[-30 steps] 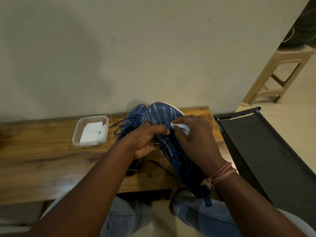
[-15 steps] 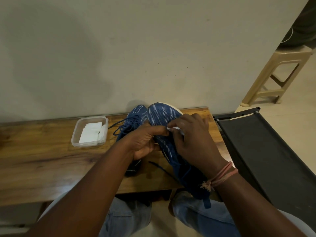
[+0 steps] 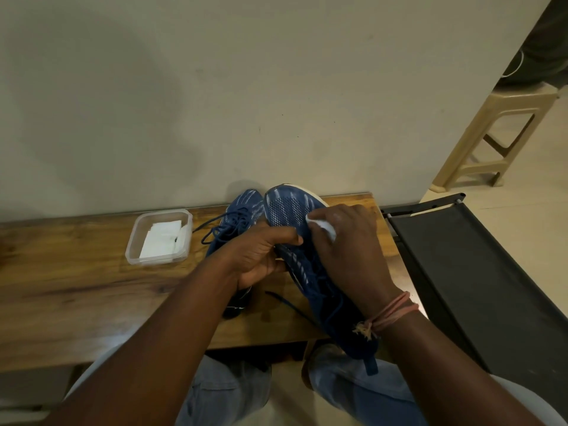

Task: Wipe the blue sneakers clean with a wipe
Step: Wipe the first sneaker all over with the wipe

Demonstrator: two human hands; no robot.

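now, your two hands work one blue sneaker over the wooden desk (image 3: 76,290).
your left hand (image 3: 261,256) grips the raised sneaker (image 3: 295,241) at its left side, thumb curled over the mesh upper; your right hand (image 3: 347,247) presses a white wipe (image 3: 325,226) against the toe area, fingers curled round it. toe points to the wall, heel hangs past the desk's near edge above your knees. second sneaker (image 3: 242,210) lies on the desk just left of the first, partly hidden by your left hand, laces loose. clear plastic tub (image 3: 159,236) with folded white wipes stands on the desk, left of the shoes. black frame (image 3: 461,272) beside the desk at right; beige stool (image 3: 498,133) beyond it.
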